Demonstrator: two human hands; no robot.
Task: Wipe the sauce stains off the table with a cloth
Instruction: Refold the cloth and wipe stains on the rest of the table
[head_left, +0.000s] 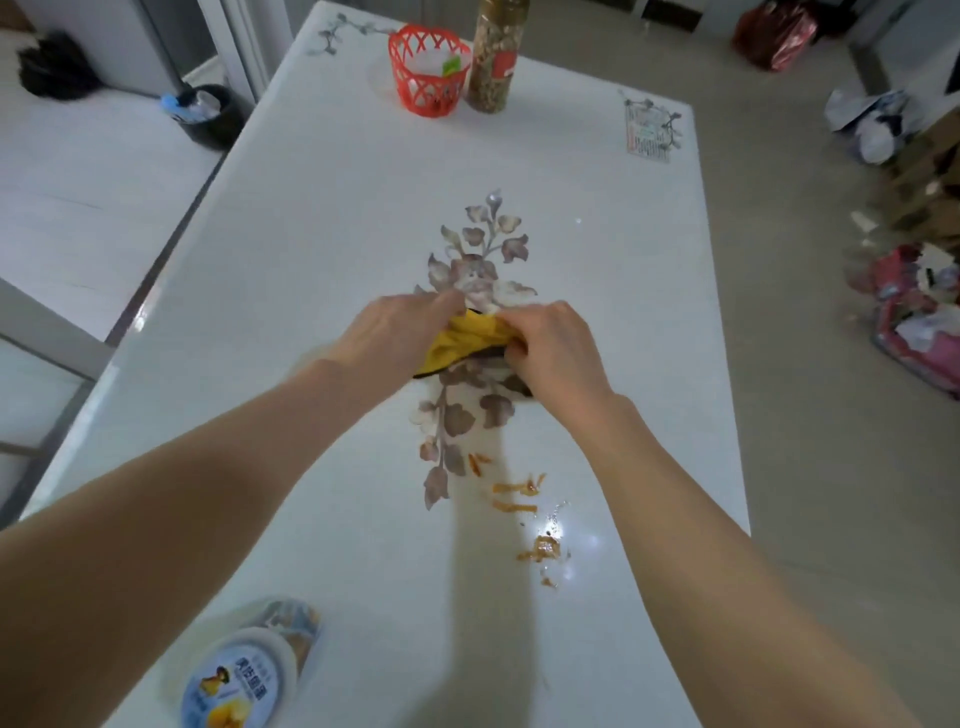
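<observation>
Left hand and right hand are both gripping the bunched yellow cloth at the table's centre; orange sauce stains are lying at 5 o'clock; the jar label's writing is unreadable.

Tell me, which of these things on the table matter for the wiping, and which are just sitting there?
For the job: yellow cloth, held by left hand and right hand; sauce stains; table.

Just lying about: red basket, tall jar, lidded tub.

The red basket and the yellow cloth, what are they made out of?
The red basket looks like moulded plastic: stiff, evenly coloured lattice walls with open gaps. The yellow cloth looks like soft fabric, perhaps microfibre: it bunches into folds between both hands and has a dark edge.
</observation>
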